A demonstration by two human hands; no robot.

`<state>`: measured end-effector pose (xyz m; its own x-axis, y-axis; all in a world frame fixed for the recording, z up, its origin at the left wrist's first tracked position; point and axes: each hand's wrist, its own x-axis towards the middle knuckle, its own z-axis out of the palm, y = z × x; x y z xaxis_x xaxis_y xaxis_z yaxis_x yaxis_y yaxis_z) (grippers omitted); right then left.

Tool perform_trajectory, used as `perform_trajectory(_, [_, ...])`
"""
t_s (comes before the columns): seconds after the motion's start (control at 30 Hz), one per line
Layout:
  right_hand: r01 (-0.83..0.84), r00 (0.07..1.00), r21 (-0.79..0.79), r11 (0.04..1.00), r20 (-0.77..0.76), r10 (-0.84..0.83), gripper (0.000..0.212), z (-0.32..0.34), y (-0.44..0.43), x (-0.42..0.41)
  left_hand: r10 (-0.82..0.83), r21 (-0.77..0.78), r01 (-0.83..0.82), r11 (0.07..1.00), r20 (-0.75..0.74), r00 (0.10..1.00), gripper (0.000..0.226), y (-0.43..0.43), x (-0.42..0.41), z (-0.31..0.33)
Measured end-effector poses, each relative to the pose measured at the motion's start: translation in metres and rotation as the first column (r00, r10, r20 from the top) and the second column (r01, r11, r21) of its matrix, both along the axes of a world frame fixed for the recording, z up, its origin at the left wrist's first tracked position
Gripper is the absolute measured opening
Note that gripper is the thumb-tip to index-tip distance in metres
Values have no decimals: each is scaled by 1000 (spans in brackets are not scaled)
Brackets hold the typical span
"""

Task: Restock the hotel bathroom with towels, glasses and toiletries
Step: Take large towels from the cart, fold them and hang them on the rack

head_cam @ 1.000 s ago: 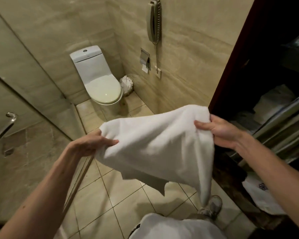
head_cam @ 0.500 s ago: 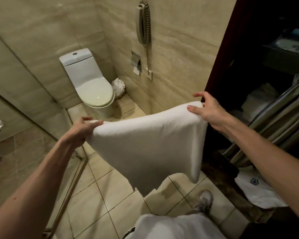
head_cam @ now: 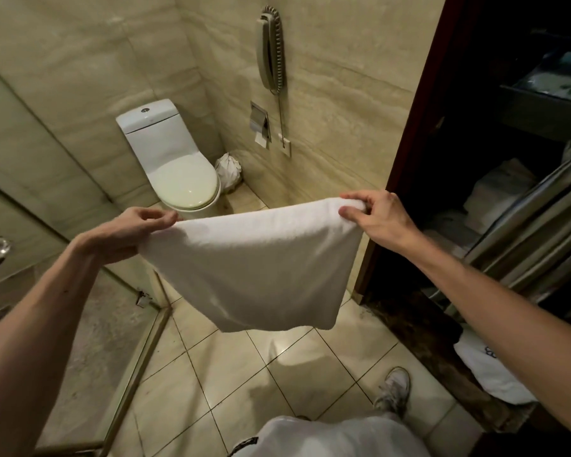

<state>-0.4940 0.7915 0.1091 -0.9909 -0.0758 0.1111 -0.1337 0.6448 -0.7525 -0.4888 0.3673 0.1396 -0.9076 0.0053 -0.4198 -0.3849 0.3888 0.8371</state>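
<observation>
Both hands hold a white towel (head_cam: pixel 254 268) up in front of the toilet (head_cam: pixel 175 169). The left hand (head_cam: pixel 139 225) and the right hand (head_cam: pixel 376 216) each pinch a top corner. It looks like folding time. Next, bring the corners together evenly.
</observation>
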Motion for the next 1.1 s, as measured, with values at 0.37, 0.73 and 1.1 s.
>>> perform_trajectory(0.37, [9, 982, 372, 928, -179, 62, 34, 6, 12, -14, -288, -573, 127, 810, -199, 937, 19, 2, -19, -14])
perform_trajectory(0.73, [114, 962, 672, 732, -258, 87, 44, 30, -10, -64, -428, -804, -133, 580, -439, 790, 44, -14, -22, 1])
perform_trajectory(1.1, [51, 911, 739, 672, -310, 272, 41, 80, -76, -200, -401, -864, -189, 466, -397, 826, 74, -75, -80, 54])
